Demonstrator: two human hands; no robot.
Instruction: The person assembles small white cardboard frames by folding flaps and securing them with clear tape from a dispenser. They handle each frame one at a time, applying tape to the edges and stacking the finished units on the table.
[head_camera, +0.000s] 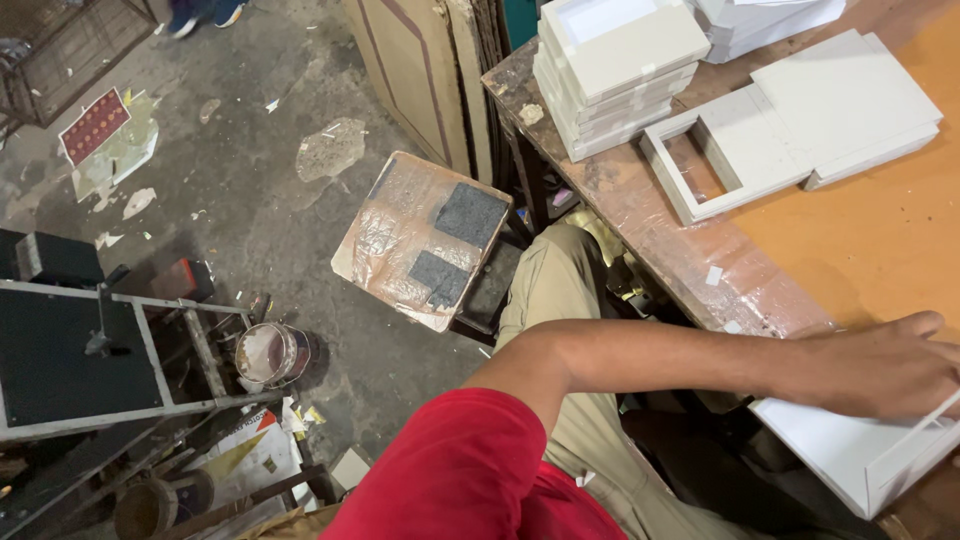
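Note:
My left hand (880, 370) reaches to the right across my lap and lies on top of a white open box (850, 455) at the near edge of the worktable (700, 265). The fingers press on the box and run off the right edge of the frame. The box hangs partly over the table edge, above my khaki trousers. My right hand is not in view.
On the table stand a stack of white box lids (615, 75), a white frame-shaped lid (700, 165) and flat white boxes (850, 100). A plastic-wrapped stool (420, 240) stands on the littered floor. A metal rack (90, 350), a tin can (268, 353) and leaning boards (420, 70) are at left.

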